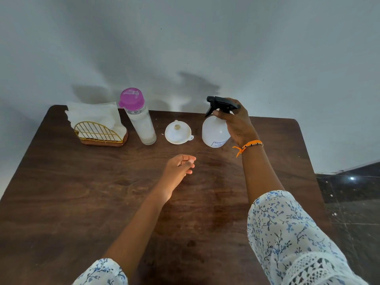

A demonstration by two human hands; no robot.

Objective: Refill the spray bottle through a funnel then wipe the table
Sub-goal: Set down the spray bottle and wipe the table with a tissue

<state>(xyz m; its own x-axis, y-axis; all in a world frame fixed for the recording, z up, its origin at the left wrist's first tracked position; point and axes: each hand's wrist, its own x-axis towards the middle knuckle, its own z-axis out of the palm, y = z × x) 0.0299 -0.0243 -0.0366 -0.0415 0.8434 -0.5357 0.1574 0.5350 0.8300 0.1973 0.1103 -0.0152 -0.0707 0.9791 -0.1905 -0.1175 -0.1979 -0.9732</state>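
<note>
Head view, only one available: spray bottle (216,131) stands upright on the table (82,192), long axis vertical, far right of centre. Right hand (236,122) is already on it, fingers curled around the neck just under the black trigger head (221,103), nozzle pointing to the person's left. Left hand (181,164) hovers over the bare middle of the table, fingers loosely curled, holding nothing, nearer to the person than every item. Funnel (177,133) sits upside down, spout up, wide mouth on the wood, just left of the spray bottle, not touching it. Water bottle (141,120) with purple cap is upright, left of the funnel; napkin holder (100,132) further left. Key relation: the trigger head is still screwed on, so my read is uncapping comes first. Right hand has the neck; left hand is free and the bottle body lies ahead and to its right, so it is the one to steady the body while the right twists, or vice versa. Funnel is the closest item to the left fingers afterwards; needs flipping spout-down. Nothing filled yet, wipe not started.
</note>
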